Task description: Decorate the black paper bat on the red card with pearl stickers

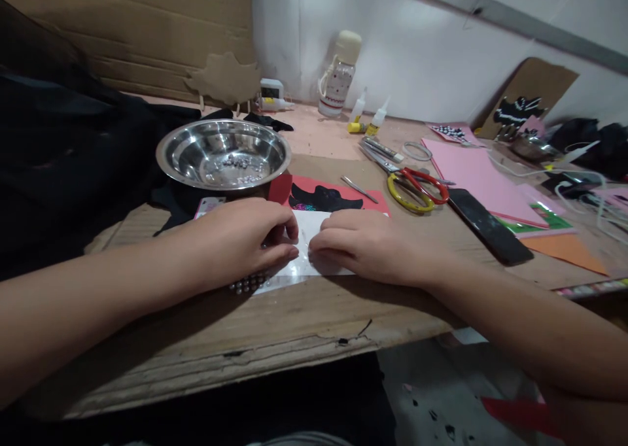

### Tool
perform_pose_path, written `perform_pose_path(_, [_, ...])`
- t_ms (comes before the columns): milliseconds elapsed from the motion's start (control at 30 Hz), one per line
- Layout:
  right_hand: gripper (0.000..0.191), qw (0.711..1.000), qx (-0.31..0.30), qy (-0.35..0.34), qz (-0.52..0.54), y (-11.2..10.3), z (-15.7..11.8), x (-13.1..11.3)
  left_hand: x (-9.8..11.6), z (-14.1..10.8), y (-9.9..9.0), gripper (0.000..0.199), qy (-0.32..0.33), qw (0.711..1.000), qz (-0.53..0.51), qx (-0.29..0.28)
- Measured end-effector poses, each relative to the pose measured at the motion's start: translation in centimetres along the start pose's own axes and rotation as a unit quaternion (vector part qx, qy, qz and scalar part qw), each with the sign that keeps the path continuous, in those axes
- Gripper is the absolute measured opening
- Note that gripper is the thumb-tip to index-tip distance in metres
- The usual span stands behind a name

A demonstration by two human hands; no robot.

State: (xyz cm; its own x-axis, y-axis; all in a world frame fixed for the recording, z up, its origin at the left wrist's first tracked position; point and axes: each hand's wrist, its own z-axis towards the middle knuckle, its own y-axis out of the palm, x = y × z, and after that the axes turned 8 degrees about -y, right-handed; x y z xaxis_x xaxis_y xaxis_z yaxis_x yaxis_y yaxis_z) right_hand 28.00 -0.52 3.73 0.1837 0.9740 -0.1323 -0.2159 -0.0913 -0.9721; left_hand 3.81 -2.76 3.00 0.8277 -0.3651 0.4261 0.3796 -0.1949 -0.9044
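Observation:
My left hand rests on a white sheet, its fingers curled in and thumb close to the index finger. Opposite it, my right hand lies with bent fingers pressed together on the same sheet. A small gap with shiny clear plastic shows between the hands. Whatever the fingertips pinch, if anything, is hidden. Silvery half-pearl beads in rows stick out from below my left hand. Just behind the hands lies red paper bearing a black cut-out shape with some pink and blue glitter.
A steel bowl holding small shiny pieces stands behind my left hand. Tweezers, scissors with red and yellow handles, a phone and pink paper lie to the right. Glue bottles and a drinking bottle stand by the wall.

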Motion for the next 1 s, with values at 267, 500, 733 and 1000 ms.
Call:
perform_pose_path(267, [0.025, 1.0, 0.007, -0.021, 0.01, 0.1, -0.1, 0.2, 0.7, -0.5, -0.1, 0.014, 0.01, 1.0, 0.027, 0.005])
perform_pose_path(500, [0.012, 0.998, 0.007, 0.051, 0.036, -0.5, 0.3, -0.5, -1.2, -0.8, -5.0, 0.022, 0.02, 0.976, 0.021, 0.215])
perform_pose_path(733, [0.017, 0.991, 0.035, 0.102, 0.082, 0.2, 0.6, 0.2, -8.0, 1.6, -6.8, 0.033, -0.056, 0.969, 0.142, 0.192])
perform_pose_path(1000, [0.016, 0.991, 0.029, 0.097, 0.089, 0.3, 0.9, -0.1, -7.7, 3.2, -4.5, 0.045, -0.014, 0.967, 0.179, 0.178])
